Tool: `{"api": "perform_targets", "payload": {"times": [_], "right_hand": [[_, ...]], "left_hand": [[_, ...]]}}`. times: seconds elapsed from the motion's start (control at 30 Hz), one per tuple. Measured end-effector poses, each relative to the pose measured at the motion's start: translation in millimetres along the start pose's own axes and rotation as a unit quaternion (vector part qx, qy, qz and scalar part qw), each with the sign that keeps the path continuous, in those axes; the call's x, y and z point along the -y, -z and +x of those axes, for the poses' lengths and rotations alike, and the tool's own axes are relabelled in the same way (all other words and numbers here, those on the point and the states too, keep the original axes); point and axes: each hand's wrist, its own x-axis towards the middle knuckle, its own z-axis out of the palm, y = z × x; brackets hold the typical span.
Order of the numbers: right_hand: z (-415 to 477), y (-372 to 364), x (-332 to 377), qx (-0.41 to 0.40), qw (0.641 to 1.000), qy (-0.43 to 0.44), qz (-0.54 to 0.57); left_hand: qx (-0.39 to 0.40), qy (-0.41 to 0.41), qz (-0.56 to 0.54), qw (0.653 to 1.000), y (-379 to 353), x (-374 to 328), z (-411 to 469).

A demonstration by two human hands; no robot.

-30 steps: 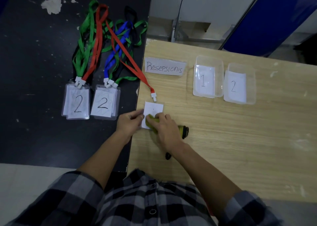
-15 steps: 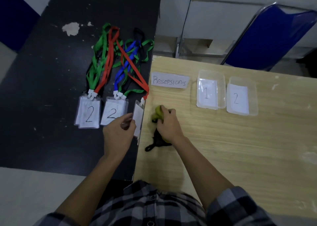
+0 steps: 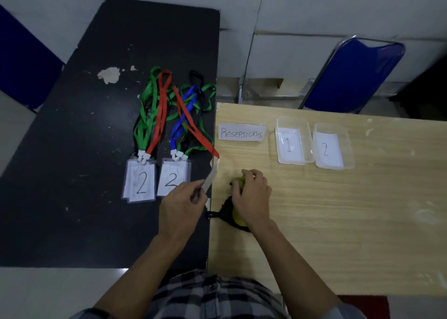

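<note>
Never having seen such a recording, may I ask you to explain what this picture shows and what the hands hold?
No machine here: a person works with two bare hands, filmed by a head-worn camera looking down. The left hand pinches a badge holder clipped to a red lanyard, tilted over the seam between the black table and the wooden table. The right hand grips a yellow-green object with a black end; I cannot tell what it is. On the black table lie two stacks of badges marked 2. On the wood lie a label reading Resepsionis, a clear tray marked 1 and another marked 2.
</note>
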Motion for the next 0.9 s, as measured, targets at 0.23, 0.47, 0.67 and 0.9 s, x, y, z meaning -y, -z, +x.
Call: {"api": "perform_targets", "payload": {"times": [0.23, 0.47, 0.67, 0.9], "right_hand": [[20, 27, 82, 0.115, 0.876, -0.196, 0.425], [35, 92, 103, 0.125, 0.889, -0.048, 0.439], [43, 139, 135, 0.125, 0.871, 0.038, 0.474], [69, 157, 159, 0.053, 0.813, 0.094, 0.572]], "left_hand": [[0.029, -0.125, 0.031, 0.991, 9, -7, 13], [0.024, 0.065, -0.153, 0.986, 41, -31, 55], [0.124, 0.111, -0.331, 0.929, 88, -63, 109], [0.101, 0.069, -0.36, 0.925, 142, -91, 148]]}}
